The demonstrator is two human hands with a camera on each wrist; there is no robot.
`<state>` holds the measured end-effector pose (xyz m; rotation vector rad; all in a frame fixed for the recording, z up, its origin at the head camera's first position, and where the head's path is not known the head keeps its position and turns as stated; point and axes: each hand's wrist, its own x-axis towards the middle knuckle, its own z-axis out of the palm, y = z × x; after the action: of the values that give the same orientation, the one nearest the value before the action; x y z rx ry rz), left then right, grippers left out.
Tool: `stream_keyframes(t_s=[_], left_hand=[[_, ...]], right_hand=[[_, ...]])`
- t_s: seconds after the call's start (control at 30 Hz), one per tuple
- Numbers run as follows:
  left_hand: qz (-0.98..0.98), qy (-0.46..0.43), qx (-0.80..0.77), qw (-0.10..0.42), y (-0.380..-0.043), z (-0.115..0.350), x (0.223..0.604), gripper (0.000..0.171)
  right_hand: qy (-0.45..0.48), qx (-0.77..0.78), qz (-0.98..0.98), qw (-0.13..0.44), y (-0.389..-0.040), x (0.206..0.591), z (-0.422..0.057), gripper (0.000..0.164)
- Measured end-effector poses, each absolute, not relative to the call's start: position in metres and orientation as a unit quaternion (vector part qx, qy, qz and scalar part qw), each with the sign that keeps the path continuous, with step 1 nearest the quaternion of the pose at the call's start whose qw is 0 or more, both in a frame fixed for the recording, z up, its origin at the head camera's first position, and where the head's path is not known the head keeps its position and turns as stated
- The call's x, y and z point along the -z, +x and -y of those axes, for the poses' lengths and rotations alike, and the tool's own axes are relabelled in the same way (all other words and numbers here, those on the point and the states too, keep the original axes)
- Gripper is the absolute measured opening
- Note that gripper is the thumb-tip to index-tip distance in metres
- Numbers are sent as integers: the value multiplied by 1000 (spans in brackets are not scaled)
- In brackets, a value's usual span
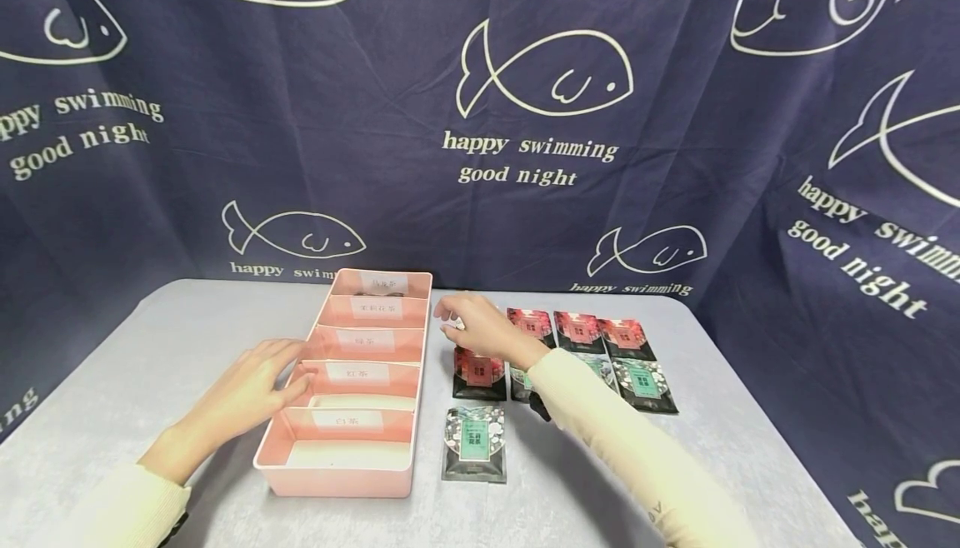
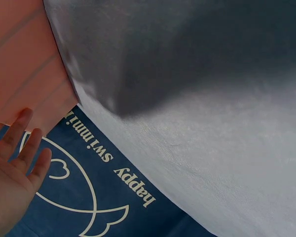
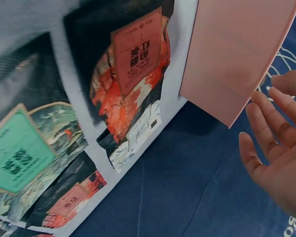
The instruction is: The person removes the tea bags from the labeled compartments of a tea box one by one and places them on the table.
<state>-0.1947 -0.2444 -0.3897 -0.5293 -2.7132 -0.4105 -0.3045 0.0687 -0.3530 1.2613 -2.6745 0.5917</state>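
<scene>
A long pink divided box [image 1: 337,481] with paper-labelled compartments stands on the table. My left hand [image 1: 258,377] is at its left rim, with fairly straight fingers overlapping the edge; the left wrist view shows those fingers [image 2: 27,153] spread beside the pink wall. My right hand [image 1: 483,327] is near the box's far right side with nothing in it, its fingers [image 3: 266,123] loosely bent in the right wrist view. Below it lie a red-and-black tea packet [image 1: 478,375] and a white patterned packet [image 3: 138,133], mostly hidden by the hand in the head view.
More red tea packets [image 1: 577,331] and green-labelled ones [image 1: 648,386] lie in rows at the right, partly behind my right forearm. One green-labelled packet [image 1: 474,445] lies alone nearer me. A dark blue fish-print curtain [image 1: 405,115] hangs behind the table [image 1: 187,323].
</scene>
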Motion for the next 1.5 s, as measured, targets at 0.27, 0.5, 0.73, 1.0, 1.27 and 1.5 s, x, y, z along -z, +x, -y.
stream_keyframes(t_s=[0.27, 0.5, 0.73, 1.0, 1.27, 1.5], left_hand=[[956, -184, 149, 173, -196, 243, 390, 45], [954, -189, 149, 178, -197, 242, 389, 44], [953, -191, 149, 180, -197, 243, 391, 44], [951, -195, 148, 187, -197, 243, 391, 43], [951, -195, 148, 188, -196, 243, 390, 43], [951, -194, 149, 190, -194, 242, 390, 43]], right_hand=[[411, -183, 889, 88, -322, 353, -52, 16], [389, -155, 903, 93, -332, 353, -38, 26], [379, -139, 909, 104, -338, 352, -27, 30], [375, -135, 910, 114, -346, 362, -13, 26], [368, -113, 915, 117, -347, 370, -3, 25], [355, -105, 922, 117, -347, 372, 0, 24]])
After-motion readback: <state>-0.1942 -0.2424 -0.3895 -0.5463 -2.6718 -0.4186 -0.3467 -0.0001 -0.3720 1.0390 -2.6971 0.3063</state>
